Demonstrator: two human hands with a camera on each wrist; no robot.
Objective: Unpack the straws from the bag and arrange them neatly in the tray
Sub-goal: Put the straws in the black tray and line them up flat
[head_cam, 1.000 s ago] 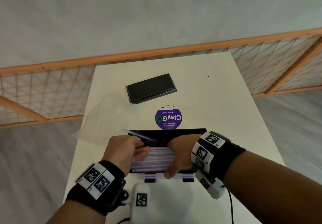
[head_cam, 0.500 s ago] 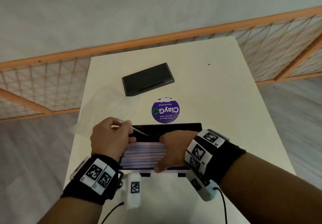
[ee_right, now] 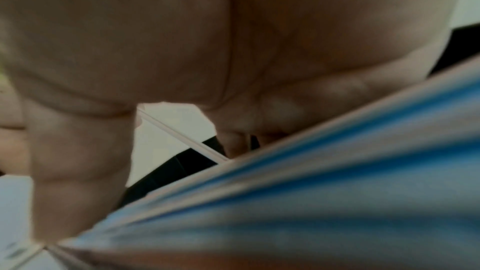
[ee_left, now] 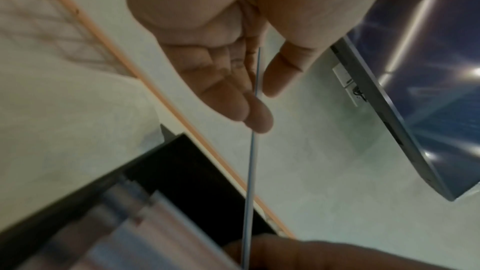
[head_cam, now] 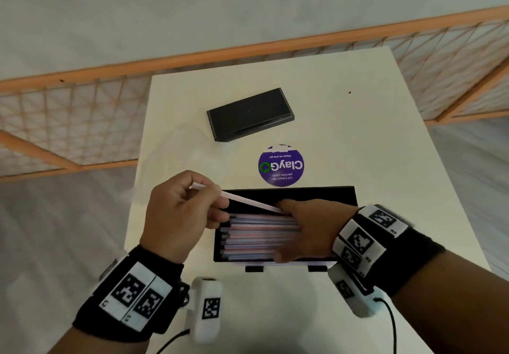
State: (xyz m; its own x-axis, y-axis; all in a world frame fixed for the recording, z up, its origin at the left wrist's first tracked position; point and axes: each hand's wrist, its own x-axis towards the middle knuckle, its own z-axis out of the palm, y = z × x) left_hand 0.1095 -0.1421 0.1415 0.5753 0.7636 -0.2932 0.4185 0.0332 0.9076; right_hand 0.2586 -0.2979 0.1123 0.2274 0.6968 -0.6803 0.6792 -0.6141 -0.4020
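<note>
A black tray sits at the near middle of the white table, holding a flat stack of wrapped straws with pink and blue stripes. My right hand spans the stack, fingers curled over its far side and thumb at its near side. In the right wrist view the palm lies right over the straws. My left hand, at the tray's left end, pinches one thin straw between thumb and forefinger. This single straw slants from the left hand down towards the right hand.
A black lid or box lies farther back. A round purple sticker is just beyond the tray. A clear plastic bag lies at the table's left edge. An orange lattice fence runs behind the table.
My left hand has drawn away to the left and upward with the single straw, off the stack. The right hand stays on the stack.
</note>
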